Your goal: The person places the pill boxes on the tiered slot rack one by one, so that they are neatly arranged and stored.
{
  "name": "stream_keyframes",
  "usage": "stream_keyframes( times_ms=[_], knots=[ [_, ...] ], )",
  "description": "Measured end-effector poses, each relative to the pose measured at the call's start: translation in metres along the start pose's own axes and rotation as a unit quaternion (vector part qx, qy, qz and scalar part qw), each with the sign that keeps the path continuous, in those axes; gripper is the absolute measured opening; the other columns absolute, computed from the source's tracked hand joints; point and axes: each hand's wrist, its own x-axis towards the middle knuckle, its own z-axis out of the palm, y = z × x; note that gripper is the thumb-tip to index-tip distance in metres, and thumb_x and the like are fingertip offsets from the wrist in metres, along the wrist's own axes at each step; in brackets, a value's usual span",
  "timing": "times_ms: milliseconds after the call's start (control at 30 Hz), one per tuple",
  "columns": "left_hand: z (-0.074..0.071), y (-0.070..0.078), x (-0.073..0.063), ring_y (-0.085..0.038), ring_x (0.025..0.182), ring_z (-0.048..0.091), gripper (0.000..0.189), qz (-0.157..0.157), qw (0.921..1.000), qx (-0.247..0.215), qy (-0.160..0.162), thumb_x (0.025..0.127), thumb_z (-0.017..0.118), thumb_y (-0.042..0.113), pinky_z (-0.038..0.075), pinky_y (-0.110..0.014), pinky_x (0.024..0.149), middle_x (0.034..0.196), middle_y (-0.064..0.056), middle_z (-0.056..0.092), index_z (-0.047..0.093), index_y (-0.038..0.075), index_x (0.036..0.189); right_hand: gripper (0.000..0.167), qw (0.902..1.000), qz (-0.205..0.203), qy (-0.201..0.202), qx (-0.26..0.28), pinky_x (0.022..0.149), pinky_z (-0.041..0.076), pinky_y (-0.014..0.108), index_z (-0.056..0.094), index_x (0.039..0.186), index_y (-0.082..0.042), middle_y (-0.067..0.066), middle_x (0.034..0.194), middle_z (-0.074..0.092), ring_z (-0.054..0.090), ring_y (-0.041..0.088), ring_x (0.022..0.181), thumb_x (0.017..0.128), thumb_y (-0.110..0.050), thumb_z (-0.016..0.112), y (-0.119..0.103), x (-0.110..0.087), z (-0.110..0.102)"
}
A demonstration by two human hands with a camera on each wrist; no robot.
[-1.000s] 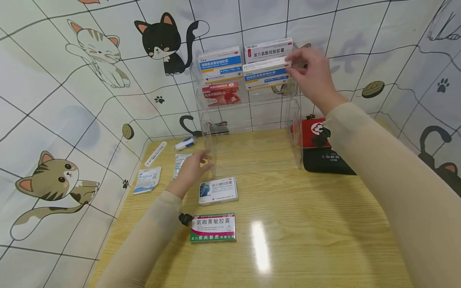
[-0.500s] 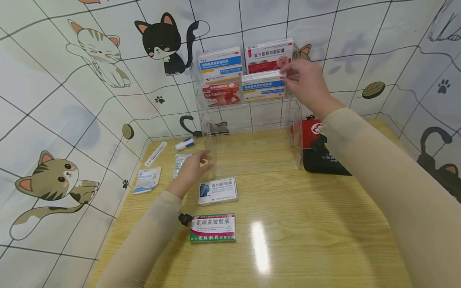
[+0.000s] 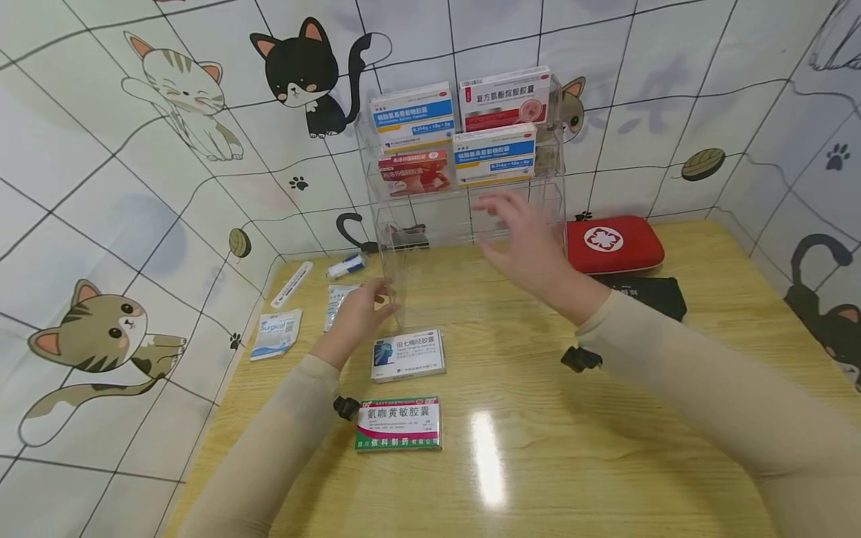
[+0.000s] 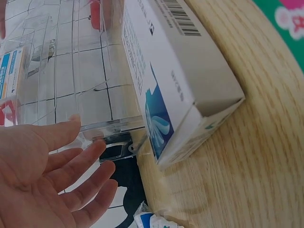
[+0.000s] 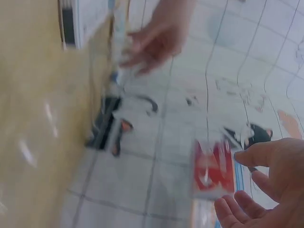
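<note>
My left hand (image 3: pixel 358 317) is at the lower left side panel of a clear plastic display rack (image 3: pixel 471 295). In the left wrist view, the panel's front edge lies between its thumb and fingers. My right hand (image 3: pixel 528 250), empty with fingers spread, hangs in front of the rack's middle. On the upper tiers stand two blue-and-white medicine boxes, one at left (image 3: pixel 413 119) and one lower right (image 3: pixel 495 155). A red-and-white medicine box (image 3: pixel 506 101) is at the top right, and a red medicine box (image 3: pixel 415 173) at the lower left.
On the table lie a white medicine box (image 3: pixel 408 356) and a green-and-pink medicine box (image 3: pixel 398 424). Left of the rack are a surgical mask packet (image 3: pixel 276 335), another packet (image 3: pixel 336 302), a white strip (image 3: pixel 292 285) and a small tube (image 3: pixel 346 267). A red first-aid case (image 3: pixel 625 245) and black pouch (image 3: pixel 655 295) lie right.
The right hand lowered a blue-and-white medicine box onto the rack's second tier, below the red-and-white one, let go, and moved down and left. The left hand stayed at the panel.
</note>
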Motion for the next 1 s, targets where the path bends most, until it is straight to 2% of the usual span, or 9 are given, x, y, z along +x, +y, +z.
stream_keyframes(
  times_ms=[167, 333, 467, 567, 733, 1000],
  knots=[
    [0.0, -0.001, 0.002, -0.033, 0.126, 0.063, 0.059, -0.002, 1.0, 0.001, 0.003, 0.101, 0.07, 0.025, 0.052, -0.052, 0.107, 0.138, -0.013, 0.066, 0.047, 0.01, 0.153, 0.039, 0.9968, 0.0, -0.075, 0.029, 0.096, 0.059, 0.046, 0.068, 0.127, -0.011, 0.009, 0.135, 0.063, 0.067, 0.029, 0.111, 0.089, -0.012, 0.081, -0.002, -0.036, 0.036],
    [0.001, 0.0, 0.003, -0.032, 0.127, 0.063, 0.06, -0.008, 1.0, 0.004, -0.001, 0.101, 0.07, 0.025, 0.052, -0.052, 0.108, 0.138, -0.012, 0.066, 0.047, 0.01, 0.153, 0.033, 0.9875, -0.007, -0.15, 0.047, 0.092, 0.061, 0.041, 0.072, 0.118, -0.012, 0.005, 0.126, 0.068, 0.068, 0.025, 0.106, 0.087, -0.013, 0.083, -0.007, -0.077, 0.071],
    [-0.001, 0.001, 0.002, -0.031, 0.128, 0.062, 0.061, -0.012, 0.9998, 0.016, -0.004, 0.101, 0.069, 0.028, 0.052, -0.051, 0.108, 0.138, -0.011, 0.065, 0.046, 0.011, 0.154, 0.038, 0.9753, -0.015, -0.217, 0.038, 0.098, 0.058, 0.043, 0.07, 0.123, -0.014, 0.0, 0.126, 0.067, 0.065, 0.022, 0.114, 0.088, -0.019, 0.083, -0.02, -0.114, 0.094],
    [-0.002, 0.002, 0.002, -0.031, 0.128, 0.062, 0.061, -0.013, 0.9997, 0.02, -0.005, 0.101, 0.069, 0.03, 0.052, -0.05, 0.108, 0.139, -0.011, 0.065, 0.045, 0.011, 0.154, 0.042, 0.9644, -0.024, -0.262, 0.029, 0.104, 0.055, 0.042, 0.068, 0.126, -0.014, -0.001, 0.128, 0.066, 0.063, 0.019, 0.12, 0.089, -0.027, 0.082, -0.026, -0.134, 0.106],
    [-0.004, 0.003, 0.004, -0.031, 0.127, 0.063, 0.061, -0.009, 0.9998, 0.017, -0.001, 0.1, 0.07, 0.031, 0.052, -0.051, 0.107, 0.137, -0.011, 0.066, 0.047, 0.01, 0.153, 0.05, 0.9534, -0.015, -0.299, 0.035, 0.108, 0.052, 0.042, 0.068, 0.127, -0.012, 0.001, 0.129, 0.065, 0.061, 0.019, 0.122, 0.086, -0.035, 0.084, -0.025, -0.147, 0.118],
    [-0.003, 0.0, 0.005, -0.032, 0.127, 0.063, 0.06, -0.011, 0.9995, 0.027, -0.006, 0.101, 0.069, 0.029, 0.052, -0.052, 0.107, 0.137, -0.012, 0.066, 0.047, 0.01, 0.153, 0.066, 0.9448, -0.011, -0.327, 0.014, 0.118, 0.044, 0.043, 0.065, 0.135, -0.013, 0.002, 0.141, 0.058, 0.052, 0.022, 0.135, 0.082, -0.046, 0.086, -0.023, -0.157, 0.132]
  ],
)
